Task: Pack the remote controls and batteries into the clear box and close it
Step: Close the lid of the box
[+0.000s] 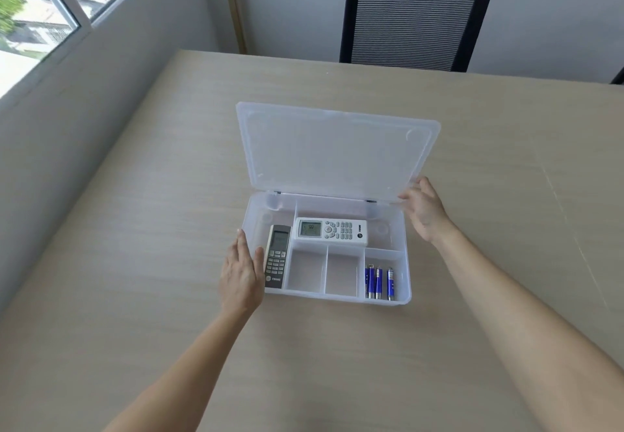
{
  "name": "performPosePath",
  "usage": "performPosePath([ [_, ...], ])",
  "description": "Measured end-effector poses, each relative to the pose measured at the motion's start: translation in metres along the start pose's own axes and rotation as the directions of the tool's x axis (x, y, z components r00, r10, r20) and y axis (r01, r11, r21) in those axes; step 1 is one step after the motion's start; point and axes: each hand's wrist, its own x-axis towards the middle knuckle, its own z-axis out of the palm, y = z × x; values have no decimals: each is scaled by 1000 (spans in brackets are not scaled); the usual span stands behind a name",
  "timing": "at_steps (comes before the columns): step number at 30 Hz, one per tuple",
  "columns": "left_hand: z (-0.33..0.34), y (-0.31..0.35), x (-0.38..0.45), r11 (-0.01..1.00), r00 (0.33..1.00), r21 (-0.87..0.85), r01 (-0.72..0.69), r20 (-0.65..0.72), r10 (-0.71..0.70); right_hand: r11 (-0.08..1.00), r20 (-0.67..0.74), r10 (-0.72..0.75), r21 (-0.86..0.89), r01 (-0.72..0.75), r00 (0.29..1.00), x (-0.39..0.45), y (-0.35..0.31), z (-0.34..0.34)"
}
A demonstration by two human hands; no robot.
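window (40, 19) is seen at upper left. left hand (240, 274) is laid flat against the left wall of the clear box (407, 283) at frame centre, fingers together, nothing gripped. grey remote (277, 256) is seated upright in the left compartment, white remote (331, 231) crosswise in the rear one. batteries (379, 282) are stood in the lower-right compartment. lid (334, 151) is held open. right hand (423, 210) is placed at the lid's right corner, fingers spread. chair (412, 19) is at upper right.

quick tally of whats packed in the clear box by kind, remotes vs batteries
white remote control with grey buttons: 1
dark grey remote control: 1
blue cylindrical batteries with silver ends: 4, as far as the view shows
total: 6, all inside the open clear plastic box
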Motion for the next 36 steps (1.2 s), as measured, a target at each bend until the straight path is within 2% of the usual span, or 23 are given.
performPosePath([
  [2, -6, 4, 2, 979, 997, -189, 82, 23, -79, 945, 163, 73, 304, -120, 984, -30, -13, -11],
  [3, -14, 7, 4, 916, 984, -362, 174, 88, -152, 898, 207, 79, 409, -160, 975, -44, -16, -16],
  [4, -23, 10, 5, 782, 958, -554, 286, 187, -218, 866, 212, 85, 467, -177, 974, -56, -16, -21],
  [5, -30, 9, 7, 603, 918, -692, 397, 297, -264, 846, 200, 90, 501, -181, 976, -69, -13, -25],
  [6, -39, 5, 9, 435, 876, -762, 479, 388, -285, 825, 207, 91, 532, -190, 974, -81, -9, -27],
  [7, -47, 1, 8, 308, 846, -792, 527, 455, -277, 815, 211, 93, 546, -196, 973, -91, -6, -26],
  [8, -54, -3, 7, 224, 830, -805, 549, 494, -259, 819, 206, 87, 542, -188, 975, -100, -2, -23],
  [9, -59, -7, 5, 165, 824, -815, 556, 515, -236, 862, 196, 82, 479, -168, 977, -109, 2, -19],
  [11, -68, -9, -1, 124, 829, -825, 552, 525, -192, 965, 122, 76, 240, -104, 990, -123, 11, -11],
  [13, -74, -10, -6, 154, 843, -831, 534, 510, -170, 997, 56, 37, 59, -40, 998, -133, 27, -8],
  [15, -78, -6, -13, 237, 849, -815, 529, 513, -129, 996, -12, 17, -87, -18, 1000, -143, 43, -7],
  [17, -82, 2, -24, 400, 846, -757, 517, 522, -106, 947, -49, 11, -320, -26, 999, -152, 55, -2],
  [20, -69, 7, -33, 621, 879, -662, 419, 468, -94, 744, -58, 8, -667, -45, 998, -149, 74, 7],
  [22, -54, 6, -32, 766, 916, -558, 318, 388, -97, 619, -133, 74, -771, -150, 988, -144, 81, 16],
  [24, -43, 12, -33, 861, 922, -411, 299, 357, -150, 524, -223, 131, -811, -258, 966, -145, 83, 27],
  [27, -32, 16, -33, 900, 918, -301, 314, 337, -208, 503, -285, 109, -810, -300, 952, -147, 90, 36],
  [36, -19, 9, -23, 918, 937, -285, 276, 290, -192, 562, -281, 25, -790, -246, 959, -146, 102, 36],
])
